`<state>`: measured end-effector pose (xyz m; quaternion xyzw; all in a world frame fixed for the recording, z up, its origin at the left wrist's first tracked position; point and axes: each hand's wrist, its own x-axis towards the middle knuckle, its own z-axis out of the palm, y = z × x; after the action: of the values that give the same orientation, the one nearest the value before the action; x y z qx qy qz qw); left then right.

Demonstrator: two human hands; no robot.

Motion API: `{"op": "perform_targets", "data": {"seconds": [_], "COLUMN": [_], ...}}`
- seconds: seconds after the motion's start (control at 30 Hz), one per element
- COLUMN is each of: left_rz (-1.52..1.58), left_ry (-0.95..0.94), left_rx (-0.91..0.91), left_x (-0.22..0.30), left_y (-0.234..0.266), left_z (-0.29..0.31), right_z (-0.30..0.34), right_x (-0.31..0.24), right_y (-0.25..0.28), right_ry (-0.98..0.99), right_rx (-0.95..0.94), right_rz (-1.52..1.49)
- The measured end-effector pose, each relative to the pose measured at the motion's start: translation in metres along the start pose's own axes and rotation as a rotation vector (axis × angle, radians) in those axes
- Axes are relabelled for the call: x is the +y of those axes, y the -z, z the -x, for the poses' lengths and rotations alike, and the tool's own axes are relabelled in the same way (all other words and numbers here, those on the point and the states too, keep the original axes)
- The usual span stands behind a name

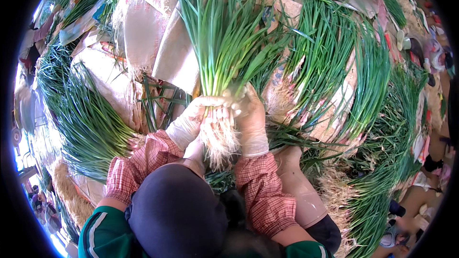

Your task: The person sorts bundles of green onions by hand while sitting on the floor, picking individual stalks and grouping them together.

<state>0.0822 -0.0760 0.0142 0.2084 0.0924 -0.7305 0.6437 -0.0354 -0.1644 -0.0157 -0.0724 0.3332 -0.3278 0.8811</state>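
Observation:
A thick bunch of spring onions (220, 52) stands upright in front of me, green leaves pointing away and pale roots (221, 138) hanging toward me. My left hand (201, 108), in a whitish glove, is wrapped around the white stems just above the roots. On the bunch's other side, my right hand (251, 114), also gloved, is closed against the same stems; its fingertips are slightly blurred. Red checked sleeves (262, 186) cover both forearms.
More spring onions lie in piles at left (91, 119), at the far right (318, 52) and along the right side (382, 200). Pale woven sacks (143, 33) are spread under and between them. Loose leaves (160, 98) are scattered beyond my left forearm.

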Motion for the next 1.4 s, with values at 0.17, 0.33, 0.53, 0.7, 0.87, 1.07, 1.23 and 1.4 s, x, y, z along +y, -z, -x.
{"op": "perform_targets", "data": {"seconds": [0.17,0.33,0.53,0.7,0.87,1.07,1.23,1.4], "left_rz": [0.177,-0.046,-0.057,-0.263,-0.176,-0.093,-0.234,-0.279], "left_ry": [0.015,0.06,-0.002,0.017,0.165,0.257,0.178,0.129], "left_rx": [-0.21,-0.028,-0.129,-0.087,-0.129,-0.195,-0.075,0.046], "left_x": [0.01,0.013,0.029,0.028,0.02,0.025,0.022,0.019], "left_y": [-0.009,-0.022,-0.06,-0.031,-0.002,0.019,0.038,0.026], "left_z": [0.012,0.026,0.047,0.04,0.033,0.033,0.032,0.028], "right_z": [0.014,0.012,-0.104,-0.073,-0.011,-0.018,-0.027,0.015], "right_x": [-0.009,-0.049,-0.171,-0.174,-0.106,-0.059,-0.02,-0.003], "right_y": [0.031,-0.051,-0.07,-0.037,-0.035,-0.064,-0.035,-0.041], "right_ry": [0.076,-0.002,0.321,0.436,0.568,-0.065,-0.016,0.12], "right_rx": [0.194,0.137,0.178,0.461,0.254,0.168,0.174,0.119], "right_rz": [0.355,0.695,0.238,0.86,0.855,0.872,0.447,0.465]}}
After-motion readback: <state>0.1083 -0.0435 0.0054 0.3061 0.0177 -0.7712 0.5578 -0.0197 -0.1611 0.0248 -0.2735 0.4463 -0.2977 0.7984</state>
